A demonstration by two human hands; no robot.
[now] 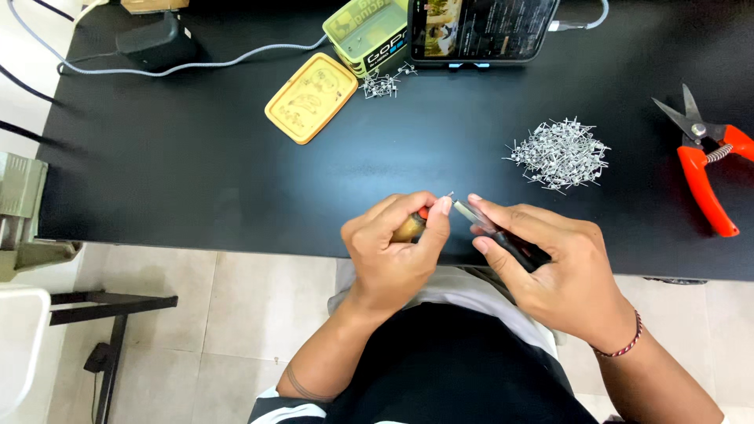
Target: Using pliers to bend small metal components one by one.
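Snips [705,161] right of wire pile [559,154]

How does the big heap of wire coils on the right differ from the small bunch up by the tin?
The big heap holds many more coils than the small bunch and spreads wider. The heap lies alone on open table beside the red-handled cutters; the bunch sits against the green tin, near its yellow lid. The heap is nearer the right hand. Both look like the same silvery coils, lying loose.

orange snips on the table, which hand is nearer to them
Right. The right hand, gripping a dark-handled tool, sits below and left of the orange snips, apart from them. The left hand, holding a small orange-tipped tool, is farther left, beyond the right hand.
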